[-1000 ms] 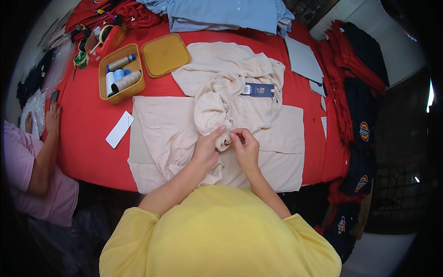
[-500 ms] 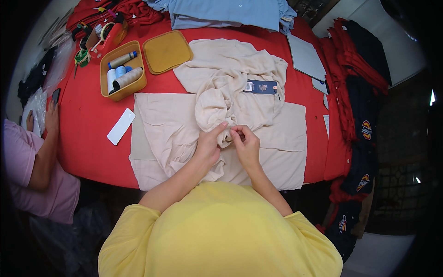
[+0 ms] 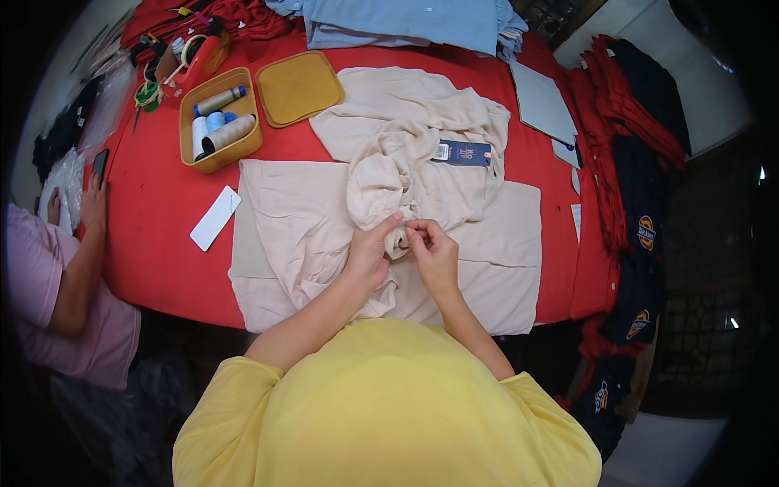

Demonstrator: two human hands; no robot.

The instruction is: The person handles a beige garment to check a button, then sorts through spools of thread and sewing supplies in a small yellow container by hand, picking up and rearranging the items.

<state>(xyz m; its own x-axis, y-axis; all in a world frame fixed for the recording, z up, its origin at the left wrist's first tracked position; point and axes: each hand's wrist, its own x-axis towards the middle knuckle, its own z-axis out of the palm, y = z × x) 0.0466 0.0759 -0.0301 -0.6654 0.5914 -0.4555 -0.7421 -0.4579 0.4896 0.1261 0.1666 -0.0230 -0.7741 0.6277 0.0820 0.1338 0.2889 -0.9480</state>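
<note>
A cream garment (image 3: 454, 122) lies bunched on the red-covered table, with a dark blue hang tag (image 3: 464, 152) on its upper right part. My left hand (image 3: 370, 253) is closed on a gathered fold of it, thumb on top. Close beside it, my right hand (image 3: 434, 250) pinches the same bunch between thumb and fingertips. Anything small between those fingertips is too fine to make out. Beneath the bunch, more cream cloth (image 3: 503, 243) is spread flat toward the table's near edge.
Left of the garment are a white card tag (image 3: 216, 219), a yellow tub (image 3: 241, 154) of thread spools and its lid (image 3: 299, 89). Blue folded shirts (image 3: 398, 20) lie at the back, and red and navy clothes (image 3: 637, 187) hang at right. A co-worker's hand (image 3: 94, 203) rests at far left.
The whole view has shifted slightly, moving the table things a little to the right. Both hands keep nearly the same place and grip on the cloth.
</note>
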